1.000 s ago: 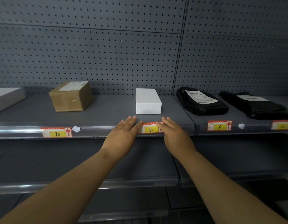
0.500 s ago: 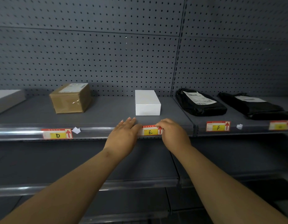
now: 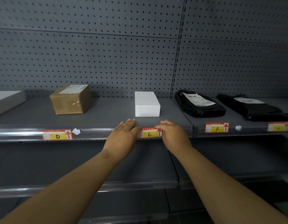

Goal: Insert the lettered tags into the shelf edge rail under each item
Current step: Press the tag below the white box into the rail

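Observation:
The red and yellow E tag (image 3: 149, 133) sits in the clear shelf edge rail (image 3: 23, 134) below a white box (image 3: 147, 104). My left hand (image 3: 123, 137) lies flat against the rail, covering the tag's left end, fingers together. My right hand (image 3: 173, 132) presses on the tag's right end with curled fingers. A D tag (image 3: 57, 135) sits in the rail under a brown cardboard box (image 3: 71, 99). An F tag (image 3: 217, 127) sits under a black bagged parcel (image 3: 199, 104). Another tag (image 3: 277, 127), its letter unreadable, sits under a second black parcel (image 3: 253, 107).
A grey box (image 3: 8, 100) lies at the far left of the shelf. Small white paper scraps (image 3: 76, 131) stick at the rail beside the D tag and right of the F tag. A pegboard wall backs the shelf. Lower shelves run beneath my forearms.
My right hand's fingers curled down from flat onto the E tag's right end. The left hand stayed flat on the rail. The view shifted down slightly.

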